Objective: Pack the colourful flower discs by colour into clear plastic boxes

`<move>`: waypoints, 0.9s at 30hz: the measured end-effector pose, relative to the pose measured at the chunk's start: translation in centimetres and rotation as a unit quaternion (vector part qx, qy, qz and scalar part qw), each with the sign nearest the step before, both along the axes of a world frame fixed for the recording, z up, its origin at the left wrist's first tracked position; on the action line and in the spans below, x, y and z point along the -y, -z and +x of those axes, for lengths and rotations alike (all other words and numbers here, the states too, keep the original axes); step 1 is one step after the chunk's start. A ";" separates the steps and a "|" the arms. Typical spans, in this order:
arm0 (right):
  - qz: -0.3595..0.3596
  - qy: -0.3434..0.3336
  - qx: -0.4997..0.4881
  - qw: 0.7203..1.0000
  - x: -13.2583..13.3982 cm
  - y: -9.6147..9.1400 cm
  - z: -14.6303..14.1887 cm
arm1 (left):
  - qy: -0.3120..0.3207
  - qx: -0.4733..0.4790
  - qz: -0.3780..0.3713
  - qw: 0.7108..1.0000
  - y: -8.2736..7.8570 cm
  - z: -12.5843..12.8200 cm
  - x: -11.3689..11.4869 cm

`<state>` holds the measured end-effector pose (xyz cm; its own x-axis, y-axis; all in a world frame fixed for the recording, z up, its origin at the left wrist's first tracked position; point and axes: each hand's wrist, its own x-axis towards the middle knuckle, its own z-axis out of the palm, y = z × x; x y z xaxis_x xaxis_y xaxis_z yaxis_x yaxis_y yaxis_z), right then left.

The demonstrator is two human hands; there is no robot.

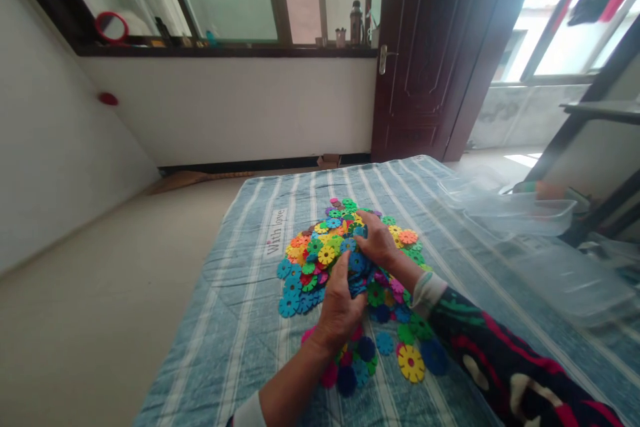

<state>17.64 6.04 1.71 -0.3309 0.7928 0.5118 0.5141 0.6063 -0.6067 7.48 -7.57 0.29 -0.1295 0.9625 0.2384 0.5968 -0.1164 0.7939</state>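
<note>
A heap of colourful notched plastic flower discs (327,254) lies on the striped cloth (240,293). My left hand (340,310) is at the near side of the heap, thumb up, its fingers curled round several blue flower discs (357,263). Just beyond it, my right hand (379,239) reaches over the heap from the right. Its thumb and forefinger close on a blue flower disc (359,231); its other fingers are hidden. Left of my hands, more blue discs (289,304) are gathered at the heap's edge. A yellow disc (411,363) lies loose nearer me.
Clear plastic boxes (520,213) stand on the right of the cloth, with a clear lid (575,283) nearer me. Beyond the far edge are a white wall (240,107) and a dark door (425,47). A shelf (605,112) juts in at the right.
</note>
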 end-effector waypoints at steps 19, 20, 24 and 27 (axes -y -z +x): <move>-0.192 0.087 -0.044 0.977 -4.0 2.5 5.1 | -0.192 -0.202 -0.017 0.960 0.8 -9.2 1.4; -0.203 0.084 -0.054 0.974 -3.8 2.3 4.4 | -0.184 -0.194 -0.017 0.963 1.0 -8.6 1.1; -0.245 0.074 -0.077 0.964 -3.9 1.7 2.0 | -0.163 -0.167 -0.008 0.972 1.1 -5.7 -0.1; -0.260 0.040 -0.085 0.961 -4.1 1.5 0.9 | -0.138 -0.142 0.004 0.980 0.7 -4.1 -1.1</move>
